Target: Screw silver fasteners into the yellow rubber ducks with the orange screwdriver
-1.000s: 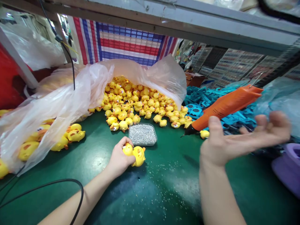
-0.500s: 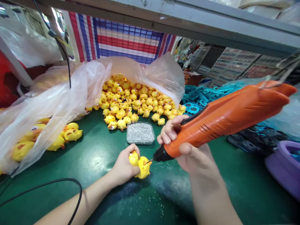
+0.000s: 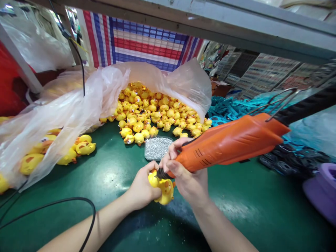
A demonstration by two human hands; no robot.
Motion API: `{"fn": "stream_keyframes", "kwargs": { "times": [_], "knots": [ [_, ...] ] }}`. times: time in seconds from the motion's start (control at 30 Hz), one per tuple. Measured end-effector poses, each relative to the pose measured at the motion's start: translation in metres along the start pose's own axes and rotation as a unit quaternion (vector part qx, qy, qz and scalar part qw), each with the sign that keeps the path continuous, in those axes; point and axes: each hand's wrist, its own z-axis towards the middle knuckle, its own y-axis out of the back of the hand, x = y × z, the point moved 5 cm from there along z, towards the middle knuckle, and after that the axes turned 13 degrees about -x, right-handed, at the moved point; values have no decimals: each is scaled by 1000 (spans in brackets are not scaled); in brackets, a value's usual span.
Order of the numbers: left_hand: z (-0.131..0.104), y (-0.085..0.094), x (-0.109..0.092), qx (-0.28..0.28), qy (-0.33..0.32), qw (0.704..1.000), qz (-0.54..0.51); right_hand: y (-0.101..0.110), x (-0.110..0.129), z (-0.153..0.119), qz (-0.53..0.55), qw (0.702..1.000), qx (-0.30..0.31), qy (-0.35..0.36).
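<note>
My left hand [image 3: 144, 185] is closed on a yellow toy duck [image 3: 166, 192], held just above the green table. My right hand [image 3: 187, 175] wraps round the front of an orange electric screwdriver [image 3: 225, 143], which slants down to the left. The tool's black nose [image 3: 163, 174] is right at the duck, near its head; the bit's tip is hidden. Behind my hands sits a clear plastic box [image 3: 154, 148] full of small silvery screws, partly covered by my right hand.
A big heap of yellow ducks [image 3: 157, 112] spills from a clear plastic bag [image 3: 168, 75]. More ducks [image 3: 84, 147] lie at left under plastic. A black cable [image 3: 78, 199] loops at lower left. Blue parts [image 3: 233, 105], black parts [image 3: 286, 159] and a purple tub [image 3: 322, 192] stand right.
My right hand has brought the screwdriver left, its nose moving from the duck's body to near its head. My left hand still holds the duck. The view has shifted slightly.
</note>
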Motion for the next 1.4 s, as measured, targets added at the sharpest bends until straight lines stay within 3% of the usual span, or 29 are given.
{"fn": "stream_keyframes", "kwargs": {
  "times": [0.33, 0.53, 0.63, 0.83, 1.1, 1.23, 1.4],
  "knots": [
    [-7, 1, -12, 25, -22, 999, 14, 3, -9, -17, -45, 996, -31, 67],
    [-7, -2, -10, 57, 12, 998, -7, -2, -12, -9, -38, 999, -15, 26],
    [-2, 2, -5, 48, 23, 998, 15, -5, 4, 0, -2, 1000, -24, 19],
    [9, 18, -7, -37, 9, 996, 84, 8, 44, -5, 0, 993, -89, 75],
    [4, 19, -20, -60, -9, 997, 54, 13, 21, -19, 13, 991, -97, 92],
    [1, 18, -19, -54, 1, 998, 18, 10, 7, -23, 8, 994, -68, 81],
    [-3, 20, -21, -87, 1, 996, -20, 11, 0, -32, -23, 994, -41, 100]
  ]
}}
